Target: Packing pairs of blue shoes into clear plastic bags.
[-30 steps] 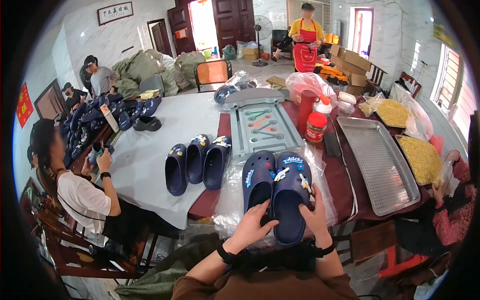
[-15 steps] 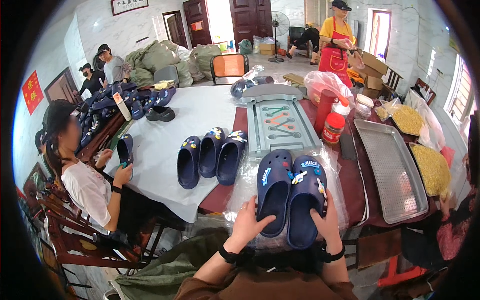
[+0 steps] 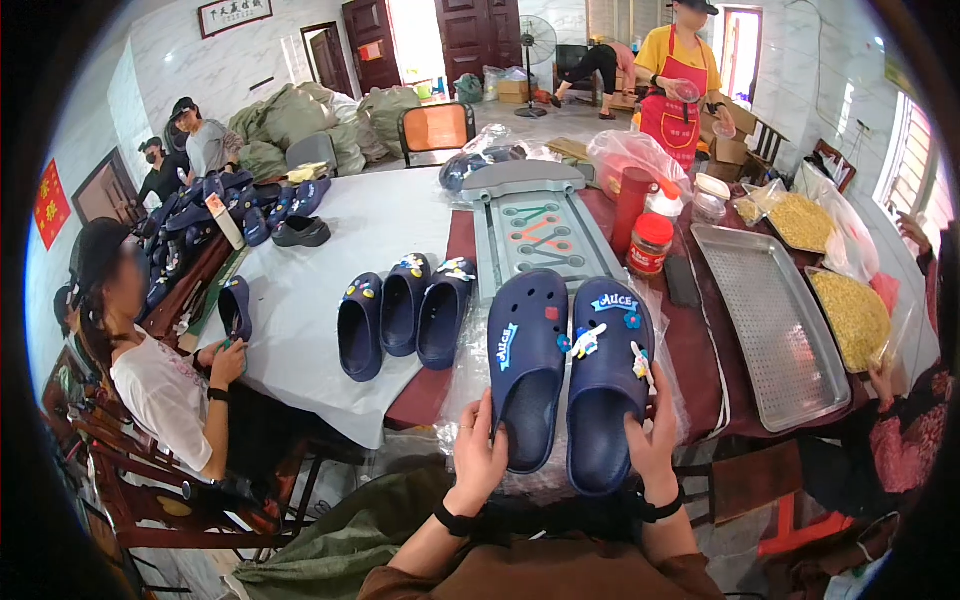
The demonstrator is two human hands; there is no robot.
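Note:
Two navy clogs with colourful charms on their uppers are held up over the near table edge, toes pointing away. My left hand (image 3: 478, 455) grips the left clog (image 3: 530, 318) near its heel, thumb at the opening. On the other side my right hand (image 3: 655, 440) is closed round the rear of the right clog (image 3: 603, 385), thumb inside the rim. The clogs' inner sides are close together at the heels. Clear plastic film (image 3: 460, 410) lies beneath them. Three more navy clogs (image 3: 404, 305) stand on the pale cloth to the left, charms on their uppers.
Behind the clogs sits a grey plastic board (image 3: 540, 235). A red-lidded jar (image 3: 651, 244) and a perforated metal tray (image 3: 775, 320) are to the right, beside bags of yellow pieces (image 3: 850, 315). A seated co-worker (image 3: 160, 380) handles a clog at left; clogs are piled (image 3: 200, 225) behind.
The two clogs have come up closer to me and spread slightly apart at the toes, with both hands still gripping them. The view has shifted a little to the right.

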